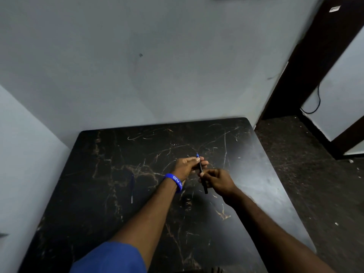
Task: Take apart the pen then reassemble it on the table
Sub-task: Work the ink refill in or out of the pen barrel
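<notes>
A slim dark pen [201, 170] with a blue tip at its far end is held above the middle of the black marble-patterned table [122, 194]. My left hand [187, 166], with a blue wristband, pinches the pen near its blue far end. My right hand [218, 180] grips the pen's dark barrel lower down, and the barrel's near end sticks out below the fingers. A thin blue pen part [132, 186] with a pale tip lies on the table to the left of my hands.
The table stands in a corner between two pale walls [137, 66]. A dark floor [307, 174] runs along the table's right edge, with a dark door frame [307, 62] and a hanging black cable [317, 99] beyond it.
</notes>
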